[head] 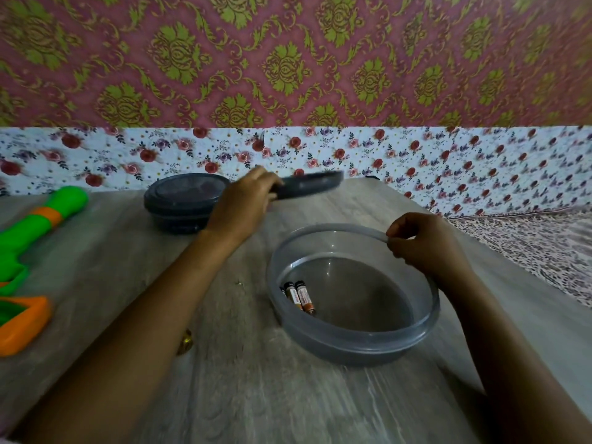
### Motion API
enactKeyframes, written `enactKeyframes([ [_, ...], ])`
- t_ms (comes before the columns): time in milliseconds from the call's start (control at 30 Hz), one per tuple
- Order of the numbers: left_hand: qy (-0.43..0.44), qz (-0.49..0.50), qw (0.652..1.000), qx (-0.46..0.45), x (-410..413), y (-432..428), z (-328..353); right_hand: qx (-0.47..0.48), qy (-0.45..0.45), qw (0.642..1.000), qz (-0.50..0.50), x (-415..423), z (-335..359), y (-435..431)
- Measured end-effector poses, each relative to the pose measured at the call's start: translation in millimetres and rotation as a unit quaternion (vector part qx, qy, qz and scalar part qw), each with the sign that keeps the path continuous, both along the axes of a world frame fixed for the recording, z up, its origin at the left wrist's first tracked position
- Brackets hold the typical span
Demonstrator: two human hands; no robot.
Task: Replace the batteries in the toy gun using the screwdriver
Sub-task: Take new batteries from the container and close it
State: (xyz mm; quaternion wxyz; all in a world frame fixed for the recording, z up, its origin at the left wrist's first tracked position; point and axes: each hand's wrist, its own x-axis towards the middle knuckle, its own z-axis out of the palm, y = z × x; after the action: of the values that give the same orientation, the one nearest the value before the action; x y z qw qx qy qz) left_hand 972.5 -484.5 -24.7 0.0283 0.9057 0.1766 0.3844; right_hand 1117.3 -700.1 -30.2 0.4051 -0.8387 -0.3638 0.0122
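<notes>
While the batteries [299,296] lie side by side against the left wall of an open grey tub [336,347], the right hand [423,241] pinches the tub's far rim with curled fingers [398,246]. The left hand [243,203] grips a grey lid [310,185] in the air, just beside a closed tub [179,203]. The green and orange toy gun [32,238] lies at the left edge of the surface [256,395], well apart.

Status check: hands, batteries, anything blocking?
Left hand holds lid aloft. Right hand pinches rim of open container. Batteries inside, untouched. Toy gun far left; nothing blocking.
</notes>
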Motion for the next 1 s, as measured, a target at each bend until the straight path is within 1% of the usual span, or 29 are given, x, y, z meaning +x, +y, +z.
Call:
enactKeyframes([
  [67, -0.098, -0.019, 0.995, -0.009, -2.3, -7.2, 19.1, 0.003, -0.004, 1.0, -0.017, 0.1, 0.8, 1.0],
  [100, -0.145, -0.043, 0.988, -0.038, -3.7, -11.7, 30.2, 0.031, 0.0, 0.999, -0.031, 0.1, 0.5, 1.1],
  [133, -0.19, -0.078, 0.975, -0.089, -6.0, -18.5, 42.0, 0.09, 0.017, 0.995, -0.044, 0.1, 1.5, 1.1],
  [167, -0.234, -0.122, 0.95, -0.165, -8.7, -25.4, 53.8, 0.164, 0.044, 0.984, -0.05, -0.5, 4.2, 0.6],
  [200, -0.274, -0.172, 0.91, -0.261, -11.9, -32.8, 64.7, 0.23, 0.078, 0.969, -0.044, -1.8, 7.4, -0.3],
  [233, -0.302, -0.217, 0.856, -0.359, -13.8, -38.2, 72.9, 0.276, 0.114, 0.954, -0.031, -2.6, 10.7, -2.1],
  [267, -0.301, -0.242, 0.81, -0.442, -16.3, -42.5, 78.8, 0.309, 0.151, 0.939, -0.011, -2.6, 12.7, -3.5],
  [300, -0.262, -0.254, 0.78, -0.508, -18.9, -45.9, 81.7, 0.329, 0.189, 0.925, 0.012, -2.2, 14.5, -5.1],
  [333, -0.194, -0.251, 0.77, -0.553, -21.2, -48.3, 81.6, 0.342, 0.223, 0.912, 0.033, -1.9, 17.0, -6.6],
  [367, -0.112, -0.233, 0.774, -0.578, -22.9, -48.0, 77.6, 0.342, 0.246, 0.906, 0.042, -1.8, 18.5, -7.9],
  [400, -0.028, -0.204, 0.788, -0.58, -24.9, -48.3, 72.0, 0.324, 0.26, 0.909, 0.045, -2.3, 19.6, -9.0],
  [433, 0.053, -0.161, 0.811, -0.559, -25.8, -47.6, 64.9, 0.29, 0.264, 0.919, 0.041, -2.7, 20.0, -10.3],
  [467, 0.127, -0.114, 0.837, -0.52, -25.8, -47.9, 58.3, 0.247, 0.261, 0.933, 0.034, -1.9, 19.5, -11.9],
  [500, 0.187, -0.071, 0.855, -0.478, -25.0, -48.8, 53.2, 0.206, 0.249, 0.946, 0.027, -0.5, 19.0, -13.5],
  [533, 0.226, -0.041, 0.863, -0.449, -23.6, -50.8, 49.8, 0.172, 0.235, 0.956, 0.022, -0.2, 19.4, -14.9],
  [600, 0.254, -0.011, 0.867, -0.428, -19.2, -53.2, 45.2, 0.12, 0.207, 0.971, 0.023, 0.2, 20.3, -16.7],
  [667, 0.284, 0.01, 0.872, -0.398, -15.5, -55.1, 41.9, 0.088, 0.199, 0.976, 0.023, -0.5, 22.3, -17.4],
  [700, 0.301, 0.017, 0.869, -0.392, -14.4, -56.0, 40.5, 0.076, 0.197, 0.977, 0.021, -0.3, 22.7, -17.7],
  [800, 0.321, 0.012, 0.849, -0.42, -15.1, -58.7, 38.0, 0.04, 0.185, 0.982, 0.024, 0.0, 23.1, -19.0],
  [867, 0.331, 0.003, 0.843, -0.424, -16.1, -57.2, 36.9, 0.011, 0.196, 0.98, 0.029, 0.1, 23.1, -19.2],
  [933, 0.338, -0.005, 0.84, -0.425, -14.9, -54.8, 34.0, -0.013, 0.227, 0.973, 0.027, 1.3, 22.9, -19.5],
  [1000, 0.329, -0.002, 0.843, -0.427, -11.5, -54.8, 30.2, -0.066, 0.233, 0.97, 0.02, 3.9, 21.4, -20.3],
])
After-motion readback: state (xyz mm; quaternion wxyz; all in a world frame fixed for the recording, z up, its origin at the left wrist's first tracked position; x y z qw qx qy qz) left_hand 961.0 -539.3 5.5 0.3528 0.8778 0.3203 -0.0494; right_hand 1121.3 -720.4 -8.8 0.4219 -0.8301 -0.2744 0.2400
